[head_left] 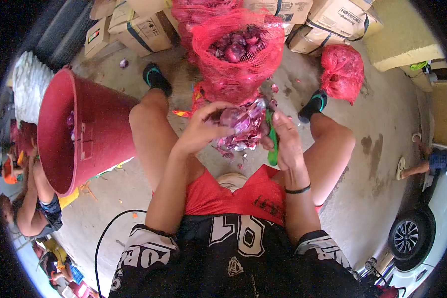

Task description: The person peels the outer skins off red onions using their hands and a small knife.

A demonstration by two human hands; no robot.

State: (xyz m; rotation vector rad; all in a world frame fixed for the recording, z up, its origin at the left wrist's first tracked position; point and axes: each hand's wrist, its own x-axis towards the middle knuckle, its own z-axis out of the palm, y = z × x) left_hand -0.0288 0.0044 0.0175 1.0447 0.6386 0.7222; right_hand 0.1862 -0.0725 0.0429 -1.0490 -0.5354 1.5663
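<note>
At twelve o'clock, beyond the left hand (202, 128) gripping an onion (229, 118) and right hand (288, 144) clasping a green tool (272, 141), stands a red mesh sack (233, 79).

Ahead of the fingers (287, 128) and off to their right, a tan cardboard box (335, 22) carries dark print that seems to read "HOTATOES", with smaller, illegible script beneath. Closer to the wearer than the fingers, a black jersey with white trim (203, 263) bears two large white inverted digits, one apparently 0; its left sleeve (151, 243) shows "OR". Dark lettering on the red fabric shorts (211, 193) is unreadable.
</note>
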